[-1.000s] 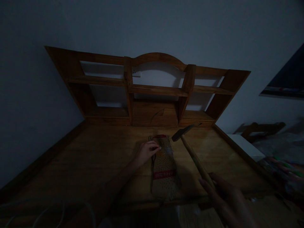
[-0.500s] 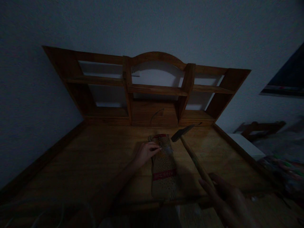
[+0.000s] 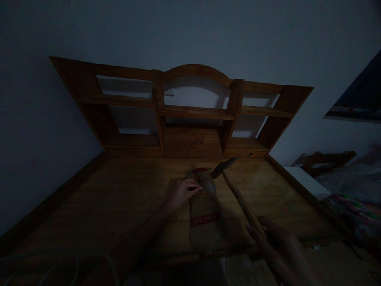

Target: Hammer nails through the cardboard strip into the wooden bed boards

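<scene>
A hammer (image 3: 238, 195) with a dark metal head and a wooden handle is gripped in my right hand (image 3: 275, 244) at the lower right. Its head hovers beside the upper right edge of a patterned cloth (image 3: 205, 234). That cloth is folded long and narrow, tan with dark specks and red bands, and lies on the wooden desk. Over the cloth's upper left part is my left hand (image 3: 183, 192), thumb and fingertips pinched together. Whatever is between those fingertips is too small and dark to make out.
The wooden desktop (image 3: 127, 190) has a raised shelf unit (image 3: 196, 113) along its back, against the wall. To the right stand a white surface (image 3: 306, 180), a wooden chair back (image 3: 329, 159) and a colourful heap (image 3: 354, 206). The room is dim.
The hammer and my right hand have shifted slightly left, bringing the hammer head nearer the cloth. My left hand keeps its pinch in nearly the same place.
</scene>
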